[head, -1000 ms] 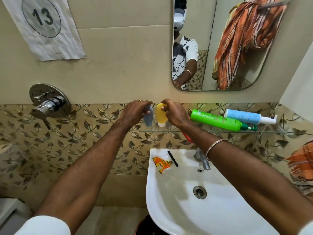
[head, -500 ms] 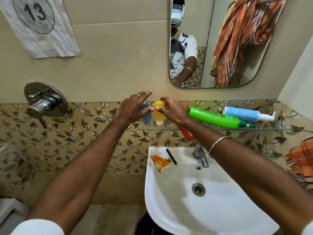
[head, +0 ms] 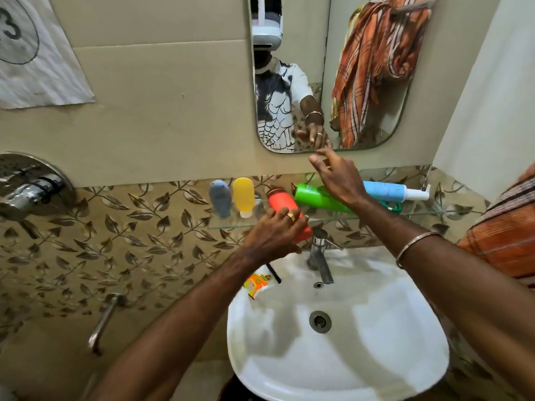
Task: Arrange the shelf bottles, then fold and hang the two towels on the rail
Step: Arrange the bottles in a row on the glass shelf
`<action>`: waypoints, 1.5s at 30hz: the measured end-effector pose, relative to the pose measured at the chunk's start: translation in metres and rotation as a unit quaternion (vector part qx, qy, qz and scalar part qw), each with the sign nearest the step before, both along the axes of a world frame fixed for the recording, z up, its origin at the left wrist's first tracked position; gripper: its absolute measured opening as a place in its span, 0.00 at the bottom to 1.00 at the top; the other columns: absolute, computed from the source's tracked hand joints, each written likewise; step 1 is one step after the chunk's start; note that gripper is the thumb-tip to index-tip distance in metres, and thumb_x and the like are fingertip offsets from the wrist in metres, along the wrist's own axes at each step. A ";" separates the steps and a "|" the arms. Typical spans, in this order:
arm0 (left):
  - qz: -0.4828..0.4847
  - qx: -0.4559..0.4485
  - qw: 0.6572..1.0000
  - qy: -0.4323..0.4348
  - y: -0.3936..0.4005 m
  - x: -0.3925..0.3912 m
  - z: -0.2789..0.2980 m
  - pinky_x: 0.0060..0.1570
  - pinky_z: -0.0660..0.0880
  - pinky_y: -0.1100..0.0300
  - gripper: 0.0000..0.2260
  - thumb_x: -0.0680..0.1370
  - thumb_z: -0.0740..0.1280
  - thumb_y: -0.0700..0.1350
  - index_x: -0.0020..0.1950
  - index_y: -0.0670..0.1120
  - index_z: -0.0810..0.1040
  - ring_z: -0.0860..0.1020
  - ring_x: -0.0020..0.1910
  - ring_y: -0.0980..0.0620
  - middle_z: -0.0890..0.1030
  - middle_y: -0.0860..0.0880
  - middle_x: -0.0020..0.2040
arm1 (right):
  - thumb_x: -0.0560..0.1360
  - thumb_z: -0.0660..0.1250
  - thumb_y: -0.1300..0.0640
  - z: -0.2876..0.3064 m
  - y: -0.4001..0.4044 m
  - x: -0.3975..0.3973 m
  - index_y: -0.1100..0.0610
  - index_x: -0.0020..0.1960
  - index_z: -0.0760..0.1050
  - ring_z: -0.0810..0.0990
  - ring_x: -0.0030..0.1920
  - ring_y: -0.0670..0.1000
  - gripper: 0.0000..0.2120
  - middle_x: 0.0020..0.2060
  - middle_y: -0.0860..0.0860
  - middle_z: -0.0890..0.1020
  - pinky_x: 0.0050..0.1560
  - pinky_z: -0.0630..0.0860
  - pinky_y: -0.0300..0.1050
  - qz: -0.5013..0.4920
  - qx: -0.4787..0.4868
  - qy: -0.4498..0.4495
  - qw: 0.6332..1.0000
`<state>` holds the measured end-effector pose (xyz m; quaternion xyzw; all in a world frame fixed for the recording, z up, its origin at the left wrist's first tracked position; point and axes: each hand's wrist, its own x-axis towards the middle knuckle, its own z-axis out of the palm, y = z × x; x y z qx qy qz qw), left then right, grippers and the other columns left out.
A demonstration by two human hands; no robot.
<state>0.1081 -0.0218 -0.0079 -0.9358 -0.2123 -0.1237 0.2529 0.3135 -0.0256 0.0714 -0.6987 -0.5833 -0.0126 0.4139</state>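
Observation:
On the glass shelf a grey bottle and a yellow bottle stand upright side by side at the left end. A red bottle lies tilted over the shelf's front edge, and my left hand is wrapped over its lower part. A green bottle and a blue pump bottle lie flat to the right. My right hand hovers above the green bottle, fingers spread, holding nothing. One orange striped towel shows at the right edge. Another towel appears in the mirror.
Below the shelf is a white sink with a steel tap. An orange sachet and a thin black item lie on its left rim. The mirror hangs just above the shelf. A shower valve sits on the left wall.
Both hands let go of the grey and yellow bottles. My left hand moved right onto the red bottle. My right hand rose up and right, opening above the green bottle.

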 end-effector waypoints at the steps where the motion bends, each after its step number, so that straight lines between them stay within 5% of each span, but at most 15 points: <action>1: -0.004 0.005 1.000 -0.008 -0.001 0.003 0.000 0.45 0.79 0.47 0.33 0.64 0.80 0.56 0.63 0.42 0.77 0.80 0.52 0.39 0.80 0.38 0.59 | 0.81 0.58 0.38 -0.002 -0.005 0.008 0.52 0.67 0.75 0.83 0.54 0.59 0.23 0.56 0.59 0.84 0.53 0.78 0.52 -0.005 0.001 -0.003 1.000; 4: -0.031 0.011 0.999 -0.019 0.000 0.004 0.006 0.40 0.80 0.49 0.28 0.63 0.81 0.48 0.60 0.41 0.80 0.82 0.47 0.39 0.82 0.38 0.55 | 0.81 0.60 0.40 -0.006 -0.018 0.030 0.53 0.65 0.76 0.83 0.52 0.59 0.22 0.54 0.59 0.85 0.53 0.79 0.53 -0.026 -0.001 0.002 1.000; 9: -0.069 0.008 0.995 -0.077 0.001 -0.005 0.021 0.39 0.81 0.45 0.27 0.67 0.79 0.46 0.63 0.40 0.77 0.82 0.47 0.38 0.82 0.37 0.55 | 0.78 0.67 0.50 -0.018 -0.041 0.058 0.54 0.63 0.78 0.84 0.49 0.57 0.15 0.50 0.56 0.86 0.53 0.80 0.52 -0.042 -0.013 -0.023 0.999; 14: -0.081 0.024 0.982 -0.172 0.006 -0.011 0.053 0.36 0.81 0.51 0.19 0.76 0.70 0.46 0.62 0.37 0.78 0.84 0.39 0.41 0.84 0.35 0.51 | 0.73 0.68 0.59 -0.028 -0.060 0.078 0.53 0.62 0.79 0.83 0.50 0.59 0.18 0.50 0.55 0.86 0.50 0.77 0.51 -0.061 -0.037 -0.099 0.993; 18: -0.042 -0.034 0.978 -0.201 0.016 -0.013 0.086 0.34 0.79 0.50 0.21 0.73 0.74 0.44 0.63 0.37 0.77 0.83 0.38 0.40 0.83 0.36 0.48 | 0.72 0.69 0.58 -0.033 -0.069 0.088 0.52 0.60 0.79 0.82 0.48 0.60 0.17 0.50 0.56 0.85 0.49 0.78 0.54 -0.076 -0.065 -0.148 0.984; 31: 0.035 -0.218 0.946 -0.235 0.054 -0.008 0.137 0.52 0.71 0.59 0.22 0.75 0.72 0.40 0.68 0.40 0.75 0.81 0.57 0.41 0.81 0.38 0.61 | 0.72 0.69 0.58 -0.040 -0.084 0.099 0.51 0.68 0.76 0.81 0.58 0.58 0.24 0.60 0.55 0.83 0.55 0.79 0.54 -0.071 -0.173 -0.205 0.961; 45: 0.058 -0.254 0.940 -0.219 0.061 -0.010 0.143 0.59 0.75 0.51 0.25 0.74 0.74 0.44 0.70 0.41 0.73 0.80 0.60 0.43 0.79 0.40 0.64 | 0.74 0.70 0.57 -0.054 -0.082 0.103 0.51 0.67 0.72 0.80 0.58 0.59 0.23 0.58 0.54 0.82 0.54 0.73 0.54 -0.106 -0.207 -0.271 0.934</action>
